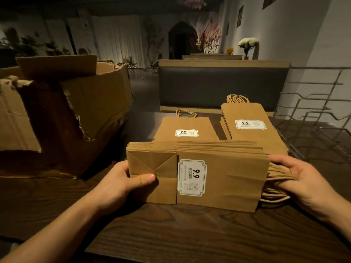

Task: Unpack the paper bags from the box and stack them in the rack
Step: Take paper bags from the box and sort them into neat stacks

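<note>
Bags (218, 179) stand edgewise between my 2 hands, long axis crosswise; rack (311, 118) lies right, nearer my right hand (305, 181), fingers gripping both ends.

Dim restaurant dining room, padded booth seat (222, 86) behind wooden table (190, 234), wall mural (210, 37), flower arrangement (247, 43)

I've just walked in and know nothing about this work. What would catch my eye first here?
First, the thick bundle of paper bags standing on edge at the table's centre, gripped by the left hand at its folded end and the right hand at the handles. Then the torn cardboard box at left, and the wire rack at right.
</note>
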{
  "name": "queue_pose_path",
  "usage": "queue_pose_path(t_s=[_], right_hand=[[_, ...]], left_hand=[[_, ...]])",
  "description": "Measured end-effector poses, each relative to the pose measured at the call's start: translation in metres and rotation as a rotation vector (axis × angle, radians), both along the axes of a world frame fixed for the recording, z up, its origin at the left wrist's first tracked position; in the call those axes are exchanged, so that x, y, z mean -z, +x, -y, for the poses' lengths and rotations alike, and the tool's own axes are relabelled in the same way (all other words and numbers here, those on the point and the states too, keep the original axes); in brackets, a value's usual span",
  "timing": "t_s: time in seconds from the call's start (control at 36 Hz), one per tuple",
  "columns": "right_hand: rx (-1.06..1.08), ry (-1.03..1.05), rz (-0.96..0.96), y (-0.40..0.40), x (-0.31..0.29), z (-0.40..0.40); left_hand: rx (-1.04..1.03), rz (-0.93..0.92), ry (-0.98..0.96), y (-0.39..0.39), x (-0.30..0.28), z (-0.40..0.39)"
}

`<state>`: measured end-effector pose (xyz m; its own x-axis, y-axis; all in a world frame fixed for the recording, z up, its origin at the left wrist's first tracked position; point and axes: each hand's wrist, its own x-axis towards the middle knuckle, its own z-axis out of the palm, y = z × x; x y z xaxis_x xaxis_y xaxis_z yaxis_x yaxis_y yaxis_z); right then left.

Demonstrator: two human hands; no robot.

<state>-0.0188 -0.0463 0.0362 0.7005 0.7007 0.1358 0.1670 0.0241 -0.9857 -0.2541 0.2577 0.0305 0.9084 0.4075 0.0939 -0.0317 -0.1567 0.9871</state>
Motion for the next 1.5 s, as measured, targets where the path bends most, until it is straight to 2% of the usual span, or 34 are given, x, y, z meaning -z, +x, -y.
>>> queue_pose_path(t_s=[0.19, 0.25, 0.31, 0.42, 0.53, 0.64, 0.72, 0.78, 0.86, 0.94, 1.0, 1.06, 1.17, 1.28, 1.39, 1.44, 1.5], right_hand=[[0.124, 0.065, 0.169, -0.004, -0.006, 0.003], [0.104, 0.033, 0.193, -0.003, -0.003, 0.001], [0.105, 0.005, 0.193, -0.002, -0.003, -0.001], [0.130, 0.093, 0.189, -0.004, 0.000, 0.003], [0.124, -0.007, 0.211, -0.005, 0.004, 0.004], [0.188, 0.092, 0.229, -0.008, 0.000, 0.003], [0.110, -0.036, 0.217, -0.009, 0.003, 0.000], [0.123, -0.043, 0.224, -0.006, 0.000, 0.000], [0.098, 0.029, 0.067, -0.001, -0.010, 0.002], [0.003, -0.029, -0.116, 0.006, -0.025, -0.001], [-0.056, -0.099, -0.248, 0.013, -0.032, -0.002], [-0.079, -0.202, -0.363, 0.016, -0.034, -0.003], [-0.068, -0.386, -0.453, 0.015, -0.024, -0.003], [-0.055, -0.551, -0.361, 0.013, -0.024, 0.000], [-0.095, -0.697, -0.162, 0.013, -0.036, 0.004], [-0.086, -0.767, -0.021, 0.006, -0.045, 0.007], [-0.124, -0.861, 0.203, 0.005, -0.053, 0.012]], left_hand=[[-0.046, 0.110, 0.172, 0.000, -0.007, -0.002], [-0.038, 0.095, 0.179, 0.002, -0.008, 0.002], [-0.034, 0.071, 0.201, 0.003, -0.007, 0.004], [-0.058, 0.112, 0.236, 0.000, -0.006, 0.002], [-0.042, 0.076, 0.226, -0.002, -0.004, 0.002], [-0.052, 0.114, 0.286, -0.005, -0.012, 0.005], [-0.073, 0.056, 0.289, -0.004, -0.007, 0.006], [-0.076, 0.052, 0.269, -0.003, -0.008, 0.005], [-0.047, -0.010, 0.146, -0.006, -0.010, 0.002], [-0.025, -0.135, 0.020, -0.005, -0.016, -0.002], [-0.035, -0.230, 0.004, -0.003, -0.021, -0.005], [-0.056, -0.335, 0.032, -0.002, -0.022, -0.008], [-0.055, -0.561, 0.225, -0.004, -0.026, -0.005], [-0.098, -0.715, 0.464, 0.001, -0.032, -0.004], [-0.117, -0.815, 0.657, 0.004, -0.039, 0.001], [-0.078, -0.833, 0.727, 0.003, -0.043, 0.001], [-0.012, -0.786, 0.740, -0.001, -0.048, -0.001]])
